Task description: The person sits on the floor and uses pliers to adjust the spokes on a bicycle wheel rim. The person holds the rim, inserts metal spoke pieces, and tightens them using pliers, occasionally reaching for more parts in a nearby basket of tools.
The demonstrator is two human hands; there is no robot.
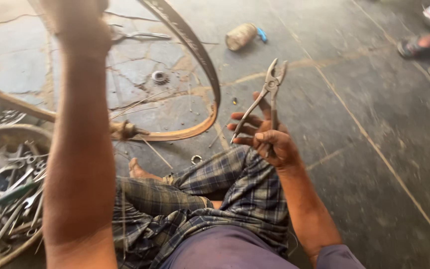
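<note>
- Head view: the right hand (269, 139) grips one handle of the pliers (267, 97), fingers curled round it, the other fingers spread; the jaws point up over the floor (374, 99).
- The left hand (78, 22) is raised at the top edge, blurred; I cannot tell its fingers.
- A wheel rim (202, 65) lies ahead; a basin (6, 137) of tools sits at the left edge.

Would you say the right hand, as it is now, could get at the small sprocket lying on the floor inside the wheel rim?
Probably not freely: the right hand already holds pliers, and the wheel rim stands between it and the sprocket.
</note>
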